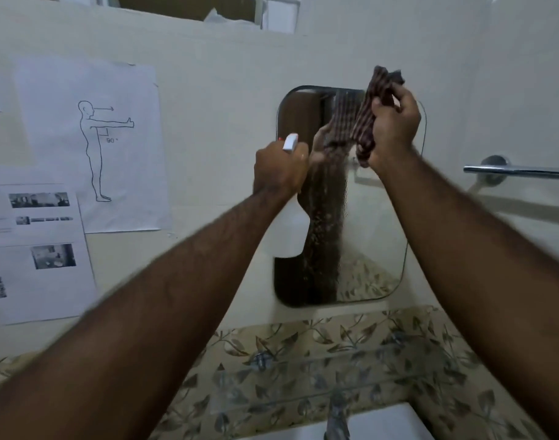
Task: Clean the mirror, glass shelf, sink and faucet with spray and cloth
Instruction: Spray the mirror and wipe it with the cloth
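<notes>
A rounded mirror hangs on the cream wall, wet with droplets down its middle. My left hand grips a white spray bottle by its neck, the nozzle at the mirror's left edge. My right hand holds a dark checked cloth bunched against the mirror's upper right part. Below the mirror runs a glass shelf over leaf-patterned tiles. The chrome faucet and the white sink show at the bottom edge.
Printed paper sheets are taped to the wall at the left. A chrome towel bar sticks out from the wall right of the mirror. An opening in the wall runs along the top.
</notes>
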